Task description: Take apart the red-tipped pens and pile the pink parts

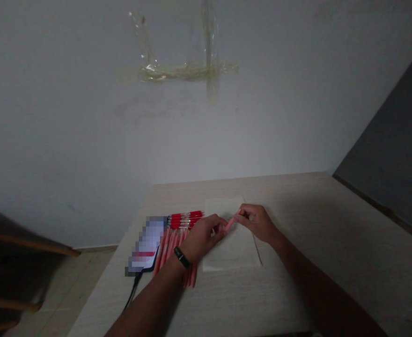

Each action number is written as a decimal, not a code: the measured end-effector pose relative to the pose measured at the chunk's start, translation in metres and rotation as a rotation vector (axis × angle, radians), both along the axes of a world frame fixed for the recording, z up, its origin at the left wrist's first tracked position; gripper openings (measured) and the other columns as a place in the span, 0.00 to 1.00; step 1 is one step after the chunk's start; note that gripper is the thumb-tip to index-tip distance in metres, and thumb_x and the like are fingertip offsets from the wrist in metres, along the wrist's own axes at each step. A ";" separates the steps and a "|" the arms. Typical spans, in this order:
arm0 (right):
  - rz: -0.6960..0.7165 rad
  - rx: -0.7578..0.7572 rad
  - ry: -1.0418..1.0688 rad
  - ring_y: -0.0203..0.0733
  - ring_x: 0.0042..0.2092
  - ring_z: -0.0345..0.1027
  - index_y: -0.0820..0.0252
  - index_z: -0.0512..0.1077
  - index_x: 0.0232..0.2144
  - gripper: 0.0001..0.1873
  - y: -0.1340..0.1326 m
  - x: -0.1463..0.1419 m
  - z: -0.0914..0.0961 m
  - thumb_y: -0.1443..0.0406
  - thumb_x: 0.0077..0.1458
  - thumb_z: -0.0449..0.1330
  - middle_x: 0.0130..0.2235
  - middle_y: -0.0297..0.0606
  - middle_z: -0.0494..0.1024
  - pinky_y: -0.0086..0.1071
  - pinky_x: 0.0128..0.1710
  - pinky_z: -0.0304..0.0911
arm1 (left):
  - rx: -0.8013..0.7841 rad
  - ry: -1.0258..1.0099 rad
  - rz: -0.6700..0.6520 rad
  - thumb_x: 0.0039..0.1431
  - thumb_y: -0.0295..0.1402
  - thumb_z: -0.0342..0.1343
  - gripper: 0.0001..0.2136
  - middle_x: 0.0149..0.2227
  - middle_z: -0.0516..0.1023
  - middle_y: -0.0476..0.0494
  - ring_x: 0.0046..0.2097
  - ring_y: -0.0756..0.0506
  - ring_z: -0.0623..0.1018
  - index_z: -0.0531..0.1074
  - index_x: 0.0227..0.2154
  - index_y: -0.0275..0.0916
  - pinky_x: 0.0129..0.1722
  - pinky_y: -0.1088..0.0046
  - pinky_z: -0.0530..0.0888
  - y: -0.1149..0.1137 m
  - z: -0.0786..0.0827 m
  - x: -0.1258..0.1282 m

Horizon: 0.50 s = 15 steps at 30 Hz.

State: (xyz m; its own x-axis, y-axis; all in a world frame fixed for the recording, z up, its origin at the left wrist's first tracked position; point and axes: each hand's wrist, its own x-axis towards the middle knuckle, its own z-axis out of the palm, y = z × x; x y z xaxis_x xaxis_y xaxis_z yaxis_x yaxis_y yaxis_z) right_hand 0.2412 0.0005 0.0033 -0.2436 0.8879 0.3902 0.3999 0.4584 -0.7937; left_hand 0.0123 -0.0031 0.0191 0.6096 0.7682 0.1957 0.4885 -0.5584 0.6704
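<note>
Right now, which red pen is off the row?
The pen pinched between left hand and right hand; the other pens lie beside the phone.

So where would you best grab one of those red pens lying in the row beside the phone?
Probably at a red cap, pinching from above at the far end: the pens lie flat and packed side by side, the phone blocks one flank and the left hand covers the barrels.

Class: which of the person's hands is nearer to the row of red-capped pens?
Left. The left hand sits at the row of red-capped pens, its wrist over them. The right hand is farther off, above the white sheet; both hold a pink pen.
</note>
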 end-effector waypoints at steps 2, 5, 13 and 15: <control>0.036 -0.007 0.010 0.34 0.28 0.61 0.60 0.72 0.26 0.16 -0.002 -0.002 0.001 0.56 0.61 0.59 0.25 0.32 0.70 0.28 0.29 0.56 | -0.053 -0.039 0.002 0.60 0.33 0.57 0.06 0.32 0.77 0.46 0.33 0.48 0.73 0.76 0.37 0.38 0.33 0.74 0.67 0.000 0.000 0.000; 0.112 -0.043 -0.001 0.35 0.31 0.65 0.60 0.74 0.31 0.12 -0.004 -0.004 0.001 0.57 0.61 0.60 0.29 0.33 0.74 0.28 0.32 0.59 | -0.103 -0.138 0.049 0.60 0.37 0.57 0.08 0.29 0.75 0.47 0.30 0.49 0.72 0.75 0.35 0.37 0.30 0.75 0.65 0.002 -0.001 -0.001; 0.244 -0.025 -0.099 0.37 0.36 0.69 0.56 0.78 0.43 0.10 -0.005 0.001 0.003 0.63 0.58 0.62 0.36 0.36 0.78 0.30 0.38 0.64 | -0.278 -0.576 0.155 0.57 0.39 0.61 0.11 0.30 0.74 0.46 0.32 0.49 0.73 0.72 0.33 0.35 0.32 0.75 0.69 0.008 0.001 -0.004; 0.251 -0.037 -0.085 0.37 0.37 0.69 0.56 0.78 0.45 0.12 -0.003 0.002 0.003 0.63 0.59 0.62 0.37 0.37 0.78 0.31 0.39 0.64 | -0.310 -0.595 0.183 0.56 0.39 0.61 0.11 0.29 0.74 0.47 0.30 0.50 0.73 0.72 0.33 0.35 0.30 0.75 0.69 0.008 0.003 -0.004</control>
